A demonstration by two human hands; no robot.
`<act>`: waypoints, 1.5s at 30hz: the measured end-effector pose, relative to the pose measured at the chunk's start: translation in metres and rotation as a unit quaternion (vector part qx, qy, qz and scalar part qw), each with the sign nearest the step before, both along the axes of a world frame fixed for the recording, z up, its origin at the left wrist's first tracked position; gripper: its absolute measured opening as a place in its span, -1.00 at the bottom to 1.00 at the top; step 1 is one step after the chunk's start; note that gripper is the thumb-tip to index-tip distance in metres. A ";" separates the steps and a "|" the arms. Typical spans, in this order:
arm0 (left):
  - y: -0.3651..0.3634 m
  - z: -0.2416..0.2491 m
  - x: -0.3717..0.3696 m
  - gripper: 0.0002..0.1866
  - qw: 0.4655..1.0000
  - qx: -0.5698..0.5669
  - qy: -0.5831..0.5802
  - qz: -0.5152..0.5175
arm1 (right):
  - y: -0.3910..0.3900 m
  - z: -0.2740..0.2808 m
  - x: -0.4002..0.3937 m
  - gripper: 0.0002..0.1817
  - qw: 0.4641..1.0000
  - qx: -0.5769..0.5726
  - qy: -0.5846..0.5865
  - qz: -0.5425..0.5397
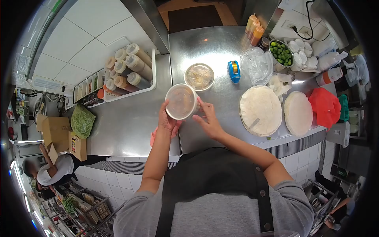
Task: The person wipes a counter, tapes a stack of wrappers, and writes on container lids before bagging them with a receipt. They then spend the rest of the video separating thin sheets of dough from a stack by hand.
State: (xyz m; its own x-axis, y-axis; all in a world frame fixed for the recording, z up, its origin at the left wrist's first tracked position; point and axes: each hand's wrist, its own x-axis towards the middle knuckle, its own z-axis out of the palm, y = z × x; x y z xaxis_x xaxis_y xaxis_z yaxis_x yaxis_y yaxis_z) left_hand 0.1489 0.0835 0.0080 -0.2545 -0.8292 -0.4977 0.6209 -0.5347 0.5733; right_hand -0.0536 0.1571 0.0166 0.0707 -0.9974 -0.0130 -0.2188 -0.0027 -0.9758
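Observation:
A round lidded tub (pixel 181 101) with a cloudy lid is held above the steel counter. My left hand (pixel 167 118) grips its left and lower side, with a pink cloth (pixel 153 137) below the wrist. At the tub's right edge, my right hand (pixel 208 118) touches the rim with its fingers apart; whether it bears any weight is unclear. Just behind the tub, a second round container (pixel 199 76) with a clear lid rests on the counter. A blue tape dispenser (pixel 233 72) stands to its right.
Squeeze bottles (pixel 138 65) fill a white bin (pixel 153 75) at left. Stacked flatbreads (pixel 260 110), a plastic bag (pixel 256 65), a red bag (pixel 325 107) and a bowl of limes (pixel 281 54) are at right. Cardboard boxes (pixel 55 130) and a person (pixel 55 170) are far left; another person (pixel 341 211) is lower right.

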 end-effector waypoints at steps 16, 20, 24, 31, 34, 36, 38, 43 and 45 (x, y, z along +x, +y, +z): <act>0.013 0.063 -0.053 -0.32 0.999 -0.006 0.037 0.012 | 0.008 0.052 -0.050 -0.41 0.905 0.167 -0.362 -0.146; 0.022 0.044 -0.067 -0.32 0.999 -0.012 0.042 0.001 | -0.002 0.038 -0.050 -0.29 0.845 0.225 -0.474 -0.101; 0.035 0.019 -0.082 -0.32 0.998 -0.028 0.051 0.000 | -0.009 0.009 -0.061 -0.45 0.746 0.209 -0.632 0.002; 0.052 -0.029 -0.100 -0.35 0.999 0.020 0.010 -0.035 | -0.009 -0.051 -0.088 -0.59 0.712 0.261 -0.650 -0.047; 0.060 -0.027 -0.117 -0.37 0.999 0.024 0.026 -0.025 | -0.013 -0.065 -0.118 -0.52 0.753 0.297 -0.588 -0.020; 0.056 -0.031 -0.126 -0.36 0.999 0.022 0.024 -0.014 | -0.022 -0.072 -0.163 -0.59 0.879 0.272 -0.391 0.013; 0.054 -0.030 -0.136 -0.38 1.000 0.026 0.004 0.013 | -0.041 -0.076 -0.220 -0.70 0.992 0.119 -0.040 -0.034; 0.047 -0.086 -0.145 -0.43 0.992 0.004 -0.125 0.024 | -0.077 0.082 -0.428 -0.36 0.709 -0.232 0.367 -0.555; 0.055 -0.098 -0.154 -0.44 0.981 0.024 -0.191 0.037 | -0.080 0.180 -0.498 -0.25 0.637 -0.424 0.265 -0.587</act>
